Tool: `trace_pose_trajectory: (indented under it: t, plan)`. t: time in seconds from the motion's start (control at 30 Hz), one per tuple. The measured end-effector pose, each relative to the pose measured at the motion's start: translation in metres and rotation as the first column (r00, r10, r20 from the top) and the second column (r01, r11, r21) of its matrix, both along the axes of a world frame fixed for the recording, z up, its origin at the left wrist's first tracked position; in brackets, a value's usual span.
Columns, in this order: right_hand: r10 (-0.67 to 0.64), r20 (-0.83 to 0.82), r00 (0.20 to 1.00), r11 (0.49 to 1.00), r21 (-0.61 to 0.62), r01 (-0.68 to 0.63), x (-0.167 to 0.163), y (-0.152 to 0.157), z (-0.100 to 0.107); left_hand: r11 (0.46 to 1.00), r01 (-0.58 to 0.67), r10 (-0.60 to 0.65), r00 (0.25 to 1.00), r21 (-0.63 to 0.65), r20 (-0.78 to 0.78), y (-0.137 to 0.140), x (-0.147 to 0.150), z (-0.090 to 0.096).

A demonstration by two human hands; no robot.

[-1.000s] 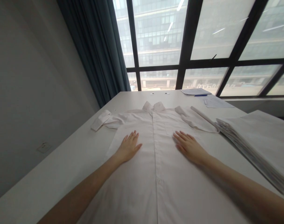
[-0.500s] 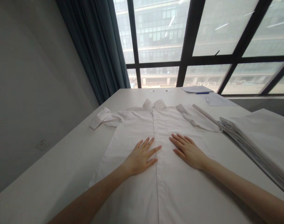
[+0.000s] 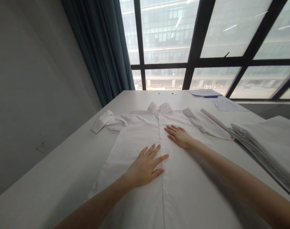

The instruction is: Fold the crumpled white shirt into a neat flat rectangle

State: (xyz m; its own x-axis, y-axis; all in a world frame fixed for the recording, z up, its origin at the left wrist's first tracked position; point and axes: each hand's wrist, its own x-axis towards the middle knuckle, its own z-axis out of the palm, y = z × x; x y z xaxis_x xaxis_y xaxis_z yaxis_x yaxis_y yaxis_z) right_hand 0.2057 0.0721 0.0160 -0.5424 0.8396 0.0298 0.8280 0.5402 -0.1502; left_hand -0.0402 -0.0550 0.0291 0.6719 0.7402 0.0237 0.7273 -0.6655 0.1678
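A white button-up shirt [image 3: 132,149] lies spread front side up, its collar [image 3: 159,107] at the far end. The left sleeve in view [image 3: 103,121] is bent back on itself, and the right sleeve [image 3: 204,122] lies folded outward. My left hand [image 3: 146,165] rests flat on the shirt front, fingers spread, their tips at the button placket [image 3: 162,165]. Farther up, my right hand [image 3: 179,136] lies flat on the chest, right of the placket, with fingers stretched out. Neither hand grips anything.
The shirt lies on a white table [image 3: 70,165]. At the right is a stack of folded white cloth [image 3: 268,136]. Papers [image 3: 204,92] and a blue pen [image 3: 211,96] lie at the far right, before the windows. A dark curtain [image 3: 99,47] hangs at the left.
My right hand has slid up the shirt toward the collar and slightly left. My left hand stays spread on the shirt, a little lower in view. The view has shifted slightly.
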Motion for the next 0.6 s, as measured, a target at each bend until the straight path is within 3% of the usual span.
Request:
trace_pose_trajectory:
  t: [0.2,0.6]
  plan:
    - [-0.131,0.002,0.991,0.991,0.027,0.131,-0.004,0.056,-0.006,1.000,-0.001,0.001,1.000,-0.007,0.030,0.001,-0.003,0.001]
    - [-0.285,-0.102,0.953,0.940,0.164,0.298,0.007,0.127,-0.007,0.999,-0.005,0.006,0.999,-0.032,0.054,0.003,-0.006,0.010]
